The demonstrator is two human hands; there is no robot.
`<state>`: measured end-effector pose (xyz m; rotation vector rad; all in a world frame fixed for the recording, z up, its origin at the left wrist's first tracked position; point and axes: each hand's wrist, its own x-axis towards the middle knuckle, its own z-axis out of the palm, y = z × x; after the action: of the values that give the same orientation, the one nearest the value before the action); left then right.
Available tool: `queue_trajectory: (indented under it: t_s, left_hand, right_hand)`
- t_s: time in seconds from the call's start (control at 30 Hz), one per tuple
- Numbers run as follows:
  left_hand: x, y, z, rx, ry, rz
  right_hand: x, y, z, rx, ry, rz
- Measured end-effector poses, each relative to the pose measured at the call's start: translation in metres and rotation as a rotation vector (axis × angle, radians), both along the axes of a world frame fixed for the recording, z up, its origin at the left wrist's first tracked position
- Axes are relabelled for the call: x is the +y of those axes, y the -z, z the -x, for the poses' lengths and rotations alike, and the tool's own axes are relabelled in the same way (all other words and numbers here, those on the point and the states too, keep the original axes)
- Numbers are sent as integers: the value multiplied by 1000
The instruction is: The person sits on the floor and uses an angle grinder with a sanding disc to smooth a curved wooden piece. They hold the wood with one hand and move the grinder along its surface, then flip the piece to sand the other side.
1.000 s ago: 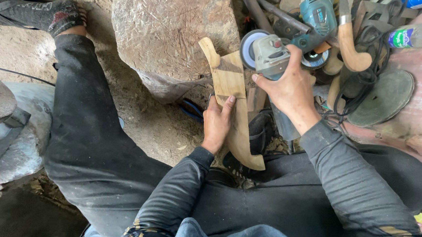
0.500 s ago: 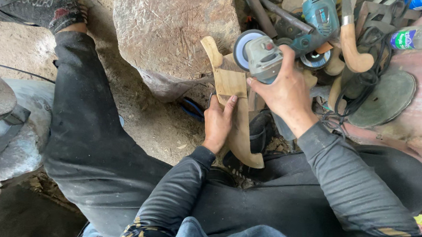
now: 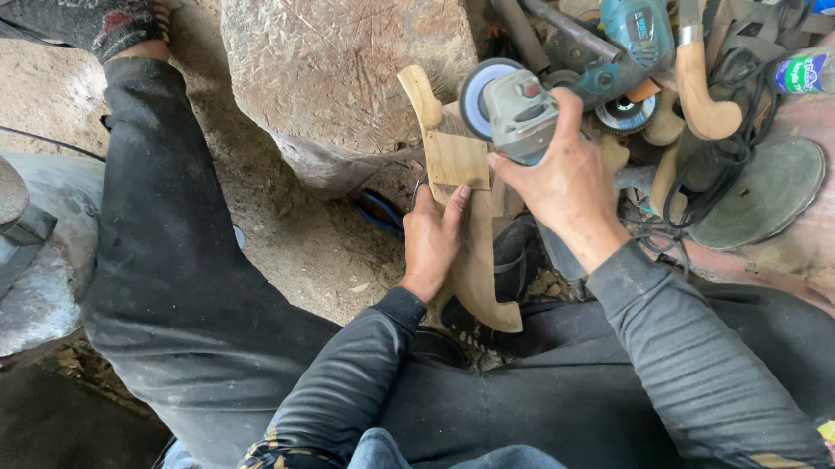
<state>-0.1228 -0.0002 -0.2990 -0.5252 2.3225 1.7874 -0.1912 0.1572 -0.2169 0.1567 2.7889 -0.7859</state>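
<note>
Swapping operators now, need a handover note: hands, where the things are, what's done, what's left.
Left hand: pressing the curved, pale wooden handle blank against the large grey stone block.
Right hand: gripping the grey angle grinder with blue-rimmed disc, disc at the blank's upper end.
Done: blank is cut to shape.
Left: surface looks rough; smoothing seems unfinished.
Spare teal grinder lies beyond.
</note>
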Motion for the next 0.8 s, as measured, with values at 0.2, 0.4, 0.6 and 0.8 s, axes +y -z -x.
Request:
queue_trajectory:
  t_s: [0.2,0.4,0.6,0.8]
  left_hand:
    - [-2,-2,3,-89,32,-29]
    - [-2,-3,2,-91,-5,-84]
    - [-3,-1,3,-83,-16,-78]
    - [-1,-1,3,-24,-39,-148]
  right_hand:
    - [16,5,5,27,31,17]
    - [12,-2,1,22,13,30]
    - [6,0,-1,5,-5,24]
    - [19,6,7,37,65,77]
